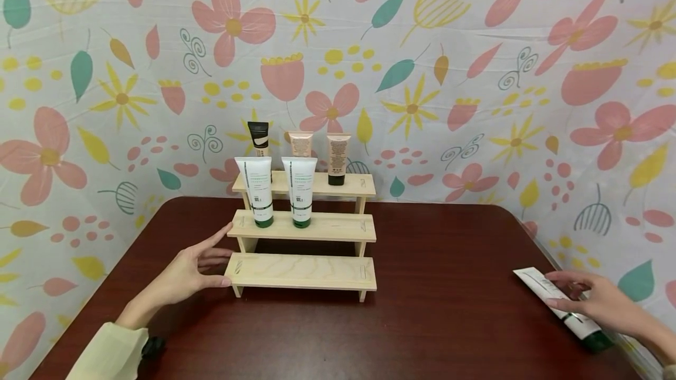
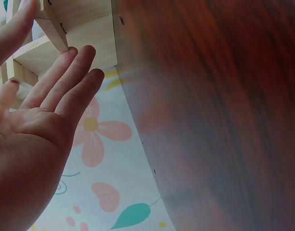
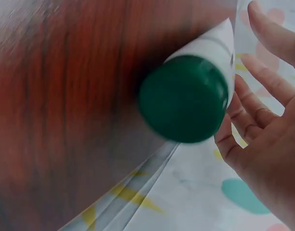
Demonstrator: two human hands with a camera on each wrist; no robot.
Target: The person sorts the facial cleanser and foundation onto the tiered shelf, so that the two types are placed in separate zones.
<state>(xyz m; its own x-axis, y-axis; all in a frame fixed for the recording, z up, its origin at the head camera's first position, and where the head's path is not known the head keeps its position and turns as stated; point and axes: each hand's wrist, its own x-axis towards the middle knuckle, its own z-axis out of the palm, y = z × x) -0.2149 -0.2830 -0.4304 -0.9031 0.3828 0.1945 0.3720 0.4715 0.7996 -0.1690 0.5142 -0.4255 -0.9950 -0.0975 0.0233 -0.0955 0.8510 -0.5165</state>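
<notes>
My left hand (image 1: pixel 182 274) is at the left side of a three-tier wooden display stand (image 1: pixel 301 270). Its index fingertip touches the middle tier's end and its thumb the lowest tier's end, fingers fairly straight. At the table's right edge, my right hand (image 1: pixel 597 301) is over a white squeeze tube (image 1: pixel 573 321) with a green cap (image 3: pixel 183 98). In the right wrist view its fingers are spread beside the tube, the thumb apart from it. Two similar white tubes (image 1: pixel 259 189) stand cap-down on the middle tier.
On the top tier are a black-topped tube (image 1: pixel 259 133) and two beige tubes (image 1: pixel 337 157), partly behind the white ones. The stand is on a dark red-brown table (image 1: pixel 449 286). Floral cloth (image 1: pixel 449 92) hangs behind and beside the table. A small black object (image 1: pixel 153 348) is by the left sleeve.
</notes>
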